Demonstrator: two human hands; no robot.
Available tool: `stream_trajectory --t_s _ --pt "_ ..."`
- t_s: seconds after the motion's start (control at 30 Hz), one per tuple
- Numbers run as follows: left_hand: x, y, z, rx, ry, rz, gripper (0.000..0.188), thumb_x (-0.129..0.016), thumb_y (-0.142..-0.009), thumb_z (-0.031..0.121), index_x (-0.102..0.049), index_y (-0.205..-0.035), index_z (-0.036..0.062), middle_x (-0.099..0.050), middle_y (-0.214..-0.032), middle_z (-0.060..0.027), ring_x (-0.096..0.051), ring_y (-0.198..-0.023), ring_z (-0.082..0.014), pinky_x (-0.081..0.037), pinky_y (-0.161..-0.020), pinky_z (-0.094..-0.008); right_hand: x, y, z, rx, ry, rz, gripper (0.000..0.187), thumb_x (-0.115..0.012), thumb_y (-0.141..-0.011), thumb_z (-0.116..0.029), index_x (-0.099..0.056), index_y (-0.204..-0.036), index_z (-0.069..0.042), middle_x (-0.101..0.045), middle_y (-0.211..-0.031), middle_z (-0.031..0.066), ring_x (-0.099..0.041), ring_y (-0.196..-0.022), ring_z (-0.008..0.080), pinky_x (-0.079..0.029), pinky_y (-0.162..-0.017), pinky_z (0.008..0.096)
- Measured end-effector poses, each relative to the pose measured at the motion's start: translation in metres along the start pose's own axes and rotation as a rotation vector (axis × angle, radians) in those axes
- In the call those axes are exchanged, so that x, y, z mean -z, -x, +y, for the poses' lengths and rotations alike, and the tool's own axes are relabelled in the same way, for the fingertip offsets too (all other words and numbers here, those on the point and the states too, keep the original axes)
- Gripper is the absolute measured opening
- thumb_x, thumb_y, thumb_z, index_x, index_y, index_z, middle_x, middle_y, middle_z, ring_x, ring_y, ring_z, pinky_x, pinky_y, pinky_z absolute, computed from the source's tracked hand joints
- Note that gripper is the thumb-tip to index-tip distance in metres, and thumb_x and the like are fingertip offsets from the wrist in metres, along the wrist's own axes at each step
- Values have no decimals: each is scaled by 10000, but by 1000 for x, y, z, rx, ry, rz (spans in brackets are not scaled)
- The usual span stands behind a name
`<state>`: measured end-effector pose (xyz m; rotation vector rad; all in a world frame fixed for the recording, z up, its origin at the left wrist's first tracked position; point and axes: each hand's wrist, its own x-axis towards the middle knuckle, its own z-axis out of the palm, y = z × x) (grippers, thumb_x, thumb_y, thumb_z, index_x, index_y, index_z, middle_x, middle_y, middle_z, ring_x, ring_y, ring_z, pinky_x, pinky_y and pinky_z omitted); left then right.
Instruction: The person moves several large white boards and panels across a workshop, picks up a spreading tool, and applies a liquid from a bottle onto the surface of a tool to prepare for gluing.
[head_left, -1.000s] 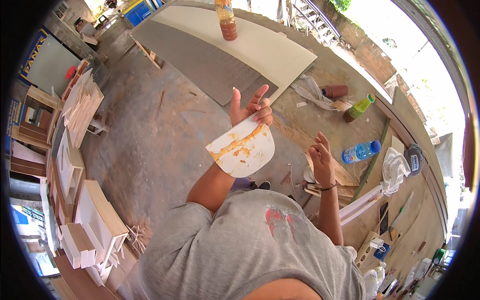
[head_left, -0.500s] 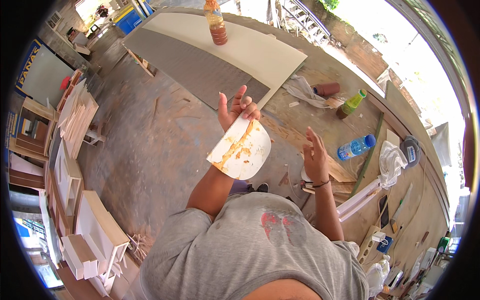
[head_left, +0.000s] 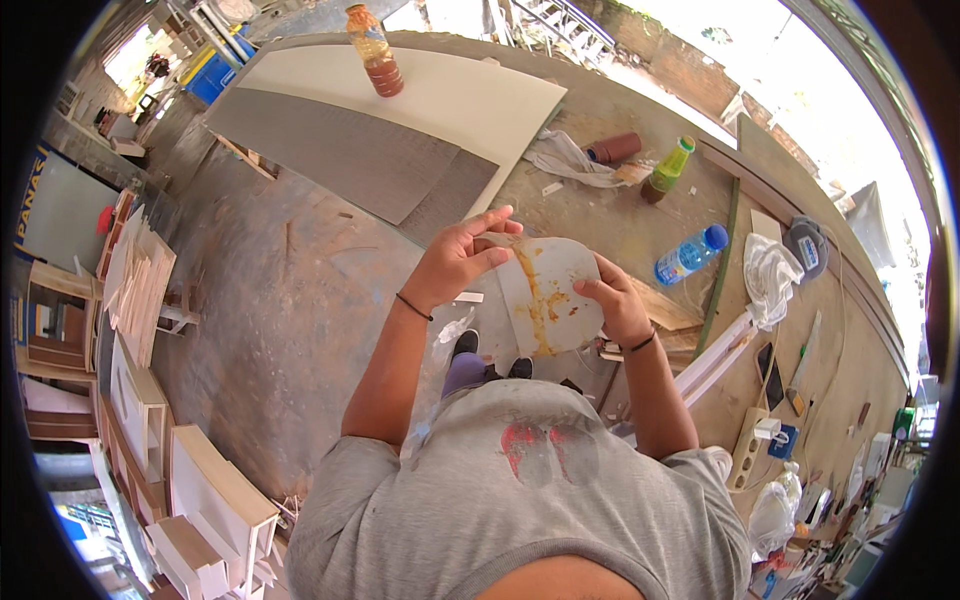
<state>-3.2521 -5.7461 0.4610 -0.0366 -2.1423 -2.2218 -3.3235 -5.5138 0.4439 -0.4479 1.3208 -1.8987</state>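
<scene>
In front of my chest is a thin white sheet [head_left: 560, 300] with one straight edge and rounded corners, streaked with orange-brown, glue-like smears. My left hand [head_left: 460, 258] pinches its upper left corner between thumb and fingers. At the opposite edge my right hand [head_left: 617, 300] grips it, the thumb lying on the smeared face and the fingers behind, partly hidden. Beyond my hands, on the workbench, lies a long white panel [head_left: 500, 95] partly covered by a grey sheet [head_left: 340, 145]. A bottle of reddish-brown liquid [head_left: 380, 65] stands on the panel.
Right of the panel are a white cloth [head_left: 565, 160], a brown cup-like container [head_left: 614, 148], a green bottle [head_left: 667, 170] and a blue-capped water bottle [head_left: 690, 255]. A cap [head_left: 806, 248], a phone [head_left: 769, 375] and a power strip [head_left: 747, 450] lie farther right. Wooden boxes [head_left: 220, 480] stand left.
My right hand has come in from the side and taken hold of the sheet's right edge. The sheet has moved right and turned, and my left hand has shifted its grip. The view has shifted.
</scene>
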Motion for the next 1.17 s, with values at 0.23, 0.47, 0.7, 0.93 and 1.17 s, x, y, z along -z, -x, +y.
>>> stream_trajectory --t_s 0.23,0.47,0.7,0.93,1.17 --pt "-3 1 1 182 -155 -63 145 -569 -872 113 -583 -922 -23 -613 -760 -18 -567 -716 -61 -478 -645 -214 -6 3 -2 -80 -152 -14 422 -508 -787 -48 -480 -1200 35 -592 -1071 100 -575 -954 156 -461 -827 275" --pt "-15 0 -27 73 -384 201 285 -496 -921 260 -527 -762 25 -513 -670 31 -474 -656 -52 -407 -599 -208 -24 -1 14 21 -64 28 415 -500 -783 -43 -485 -1191 32 -595 -1055 94 -577 -930 149 -461 -799 261" --pt "-7 1 -20 68 -88 109 242 -518 -906 218 -584 -856 -8 -596 -771 -10 -505 -716 -73 -422 -654 -224 -13 -3 13 9 -125 56 393 -491 -800 -51 -490 -1185 31 -592 -1059 87 -571 -929 138 -456 -803 258" --pt "0 -9 -20 20 -373 100 150 -529 -891 159 -587 -866 23 -581 -772 13 -480 -698 -48 -412 -641 -210 -26 -2 19 97 4 62 380 -495 -831 -34 -450 -1203 35 -592 -1053 81 -564 -933 134 -449 -814 265" --pt "-15 -14 -30 -124 -412 298 150 -521 -894 167 -576 -851 34 -583 -743 -16 -497 -703 -89 -426 -661 -236 -35 2 36 162 315 229 432 -544 -840 -121 -422 -1241 -19 -590 -1059 133 -553 -952 144 -438 -824 263"
